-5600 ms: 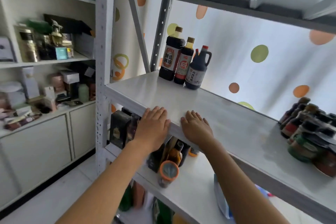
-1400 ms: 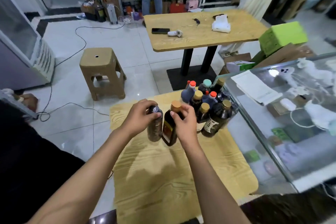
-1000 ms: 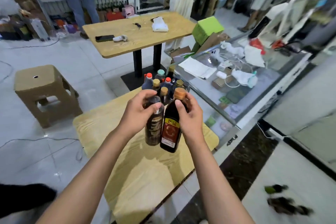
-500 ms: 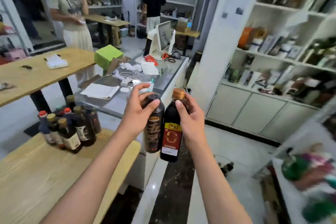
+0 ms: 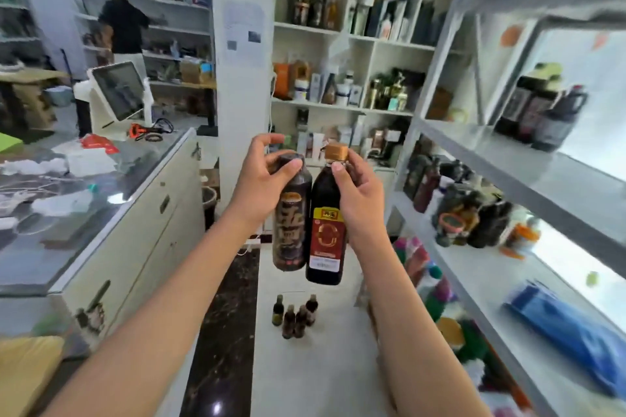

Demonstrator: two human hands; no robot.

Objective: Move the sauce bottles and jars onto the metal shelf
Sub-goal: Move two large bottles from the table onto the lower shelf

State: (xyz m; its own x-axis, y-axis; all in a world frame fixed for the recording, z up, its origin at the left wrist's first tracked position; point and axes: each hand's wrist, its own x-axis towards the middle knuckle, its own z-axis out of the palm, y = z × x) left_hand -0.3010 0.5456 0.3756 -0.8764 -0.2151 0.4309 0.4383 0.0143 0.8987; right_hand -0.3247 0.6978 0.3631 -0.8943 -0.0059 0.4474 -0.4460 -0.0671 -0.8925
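My left hand (image 5: 262,181) grips the neck of a dark sauce bottle with a brown label (image 5: 290,220). My right hand (image 5: 359,191) grips the neck of a second dark bottle with a gold cap and a red-and-yellow label (image 5: 326,234). Both bottles hang upright, side by side, in mid-air above the floor. The grey metal shelf (image 5: 528,159) stands to the right. Three dark sauce bottles (image 5: 542,112) stand on its middle board. Several jars and bottles (image 5: 474,213) crowd the lower board.
A glass counter (image 5: 84,186) with a tilted screen (image 5: 117,91) runs along the left. Several small bottles (image 5: 294,315) stand on the floor ahead. White wall shelves (image 5: 355,44) full of goods fill the back. A person (image 5: 123,27) stands far left at other shelves.
I lifted two bottles off the wooden table and turned right with them; the view has swung from the table and counter to the metal shelf on my right.
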